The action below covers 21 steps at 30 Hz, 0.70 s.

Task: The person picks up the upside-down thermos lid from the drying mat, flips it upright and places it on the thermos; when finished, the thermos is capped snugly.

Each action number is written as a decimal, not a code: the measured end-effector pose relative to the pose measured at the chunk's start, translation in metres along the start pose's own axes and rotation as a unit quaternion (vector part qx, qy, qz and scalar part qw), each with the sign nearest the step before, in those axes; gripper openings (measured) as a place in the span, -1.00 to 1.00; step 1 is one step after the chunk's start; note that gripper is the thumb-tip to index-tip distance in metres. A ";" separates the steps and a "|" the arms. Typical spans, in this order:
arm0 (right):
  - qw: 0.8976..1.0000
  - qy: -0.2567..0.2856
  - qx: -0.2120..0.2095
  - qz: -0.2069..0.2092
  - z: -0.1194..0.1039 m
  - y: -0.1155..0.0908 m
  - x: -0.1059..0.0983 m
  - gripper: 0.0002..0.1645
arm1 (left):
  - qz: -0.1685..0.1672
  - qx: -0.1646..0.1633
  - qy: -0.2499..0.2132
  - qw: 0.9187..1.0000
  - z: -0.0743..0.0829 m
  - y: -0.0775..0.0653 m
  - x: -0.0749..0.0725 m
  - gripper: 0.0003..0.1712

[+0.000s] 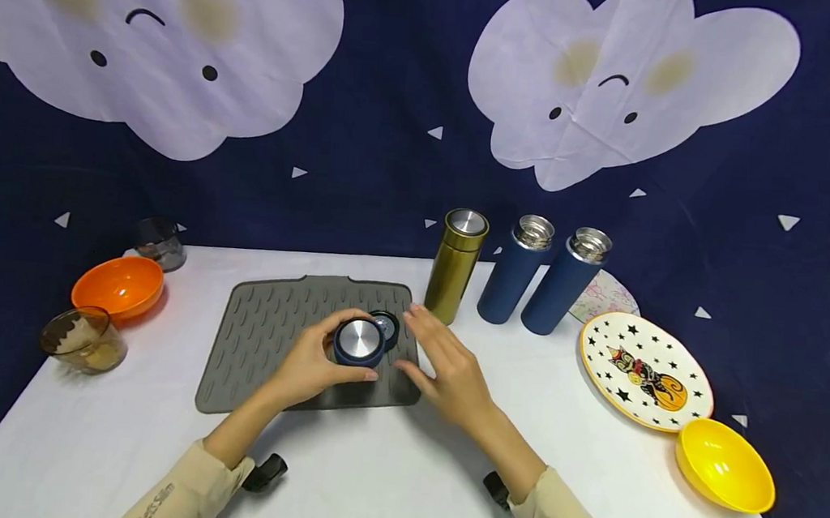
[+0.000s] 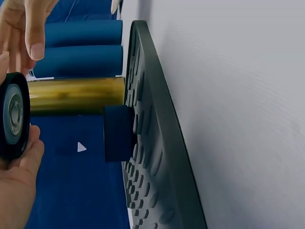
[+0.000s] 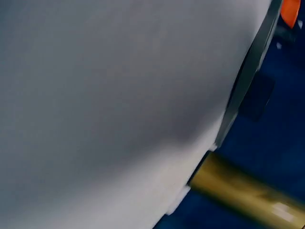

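Observation:
My left hand [image 1: 313, 366] grips a dark blue flask lid [image 1: 360, 341] by its rim, its silver top facing up, above the grey ridged drying mat [image 1: 262, 344]. In the left wrist view, the round underside of that held lid [image 2: 15, 114] shows. A second dark lid [image 1: 389, 330] lies upside down on the mat; the held one partly covers it in the head view. To the right of the lids, my right hand [image 1: 455, 380] hovers over the mat's edge with fingers extended and nothing in it.
Behind the right hand stand a gold flask [image 1: 452, 274] with its lid on and two lidless blue flasks [image 1: 512, 279]. A cat plate [image 1: 644, 370] and yellow bowl [image 1: 724, 466] are at right. At left are an orange bowl [image 1: 120, 286] and two glasses [image 1: 87, 339].

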State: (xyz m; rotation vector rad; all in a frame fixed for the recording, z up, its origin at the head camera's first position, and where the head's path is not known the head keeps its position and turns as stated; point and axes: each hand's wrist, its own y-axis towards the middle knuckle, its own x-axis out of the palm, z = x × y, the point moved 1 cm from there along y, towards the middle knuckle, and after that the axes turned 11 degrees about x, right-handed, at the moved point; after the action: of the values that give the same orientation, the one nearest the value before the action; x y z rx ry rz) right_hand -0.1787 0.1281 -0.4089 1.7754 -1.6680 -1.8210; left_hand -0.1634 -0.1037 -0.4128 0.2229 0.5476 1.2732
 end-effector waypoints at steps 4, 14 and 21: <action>0.981 0.045 0.174 0.073 0.024 0.001 -0.009 -0.11 | 0.007 -0.001 -0.005 1.000 -0.001 -0.001 0.000 -0.08; 0.852 0.085 0.481 0.188 0.099 0.022 -0.030 0.02 | 0.023 -0.011 -0.011 1.000 -0.001 -0.001 0.000 -0.09; 0.829 0.060 0.523 0.190 0.127 0.042 -0.019 0.11 | 0.015 -0.014 -0.019 1.000 0.001 -0.001 0.004 -0.08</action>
State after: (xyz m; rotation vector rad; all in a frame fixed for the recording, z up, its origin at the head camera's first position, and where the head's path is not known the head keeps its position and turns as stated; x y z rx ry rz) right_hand -0.2926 0.2001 -0.4022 1.5007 -2.9711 -0.5603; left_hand -0.1611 -0.1002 -0.4131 0.2321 0.4952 1.3030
